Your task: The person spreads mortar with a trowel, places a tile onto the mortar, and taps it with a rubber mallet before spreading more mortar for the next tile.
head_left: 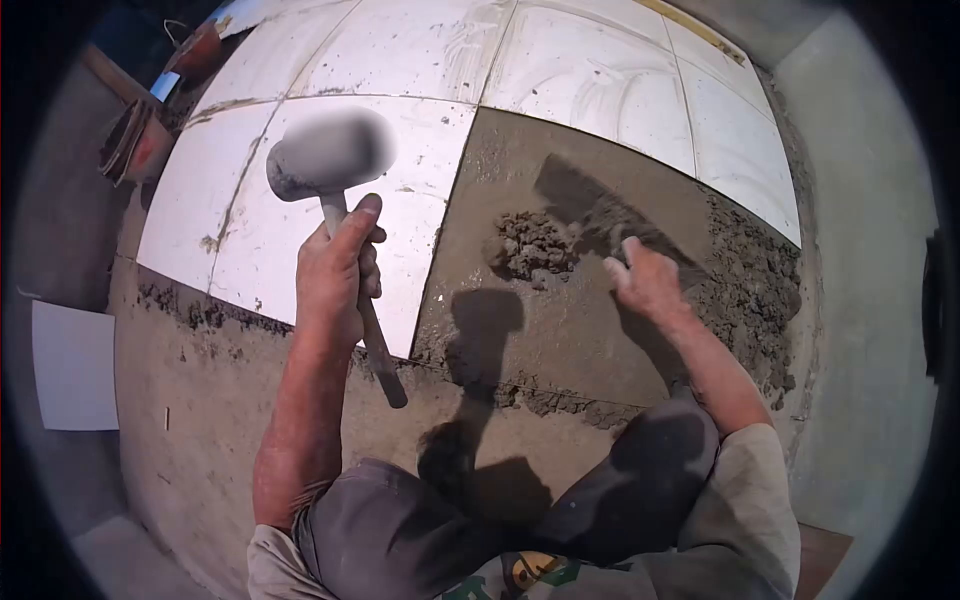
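Observation:
My left hand (335, 265) is wrapped round the handle of a rubber mallet (330, 155), its dark head raised in front of the white tiles (370, 250). In my right hand (647, 280) is the grip of a trowel (620, 215), whose long flat blade is smeared by motion. The blade lies over the wet mortar bed (560, 340), at the right side of a lumpy heap of mortar (535, 247). Part of the trowel's grip is hidden by my fingers. A shadow of the mallet falls on the bed below the heap.
Rough mortar (750, 290) borders the bed along the right wall (870, 250). Buckets (145, 145) stand at the upper left. A white panel (75, 365) leans at the far left. My bent knees (650, 450) are close to the bed's near edge.

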Action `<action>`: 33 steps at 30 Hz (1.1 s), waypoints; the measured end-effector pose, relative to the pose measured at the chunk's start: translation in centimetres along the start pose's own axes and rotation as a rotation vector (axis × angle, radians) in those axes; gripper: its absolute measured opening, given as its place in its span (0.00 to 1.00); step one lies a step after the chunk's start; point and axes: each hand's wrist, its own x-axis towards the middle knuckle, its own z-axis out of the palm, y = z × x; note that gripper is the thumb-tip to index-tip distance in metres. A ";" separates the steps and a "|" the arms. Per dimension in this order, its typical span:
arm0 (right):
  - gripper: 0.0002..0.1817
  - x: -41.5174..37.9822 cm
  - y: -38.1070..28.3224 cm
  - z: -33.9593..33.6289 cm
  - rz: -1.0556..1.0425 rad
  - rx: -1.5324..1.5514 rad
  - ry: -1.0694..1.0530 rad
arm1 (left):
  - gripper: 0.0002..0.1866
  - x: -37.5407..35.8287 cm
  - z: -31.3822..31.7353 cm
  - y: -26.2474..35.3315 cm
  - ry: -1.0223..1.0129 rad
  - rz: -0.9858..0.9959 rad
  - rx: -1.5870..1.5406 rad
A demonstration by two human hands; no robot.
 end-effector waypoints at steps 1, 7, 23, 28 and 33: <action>0.22 0.4 0.5 -0.6 -0.003 -0.006 -0.008 | 0.21 0.1 0.0 -0.1 0.004 -0.008 -0.005; 0.24 -0.1 -0.5 -3.0 0.048 0.063 -0.093 | 0.19 0.7 1.3 -1.0 -0.036 -0.066 0.055; 0.28 9.4 -1.2 1.2 0.108 -0.094 -0.199 | 0.21 2.0 3.5 -2.7 -0.047 -0.159 0.100; 0.29 10.5 1.1 2.3 0.171 0.054 -0.141 | 0.20 2.4 3.2 -2.8 -0.076 -0.140 0.098; 0.29 7.0 -0.5 5.4 0.143 0.388 -0.243 | 0.20 3.8 4.0 -3.7 -0.079 -0.161 0.048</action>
